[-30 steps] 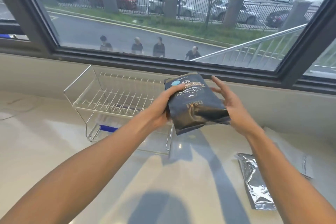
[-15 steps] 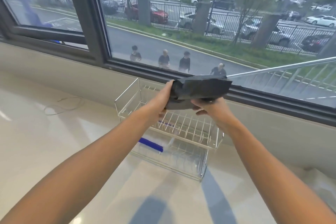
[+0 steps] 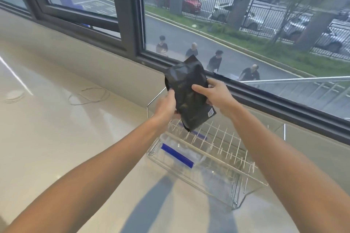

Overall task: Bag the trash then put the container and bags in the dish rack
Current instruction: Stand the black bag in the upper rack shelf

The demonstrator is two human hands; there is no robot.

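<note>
I hold a black foil bag upright and slightly tilted above the wire dish rack. My left hand grips its lower left side. My right hand grips its right side, thumb across the front. A barcode shows at the bag's lower right corner. Under the rack's wire shelf lies a clear plastic bag with a blue zip strip.
The rack stands on a pale glossy counter against a low wall under a large window. A thin loop of cord lies on the counter to the left.
The black bag has been turned from lying flat to upright, its back side facing me, and held over the rack. My view has shifted left, so the rack sits further right.
</note>
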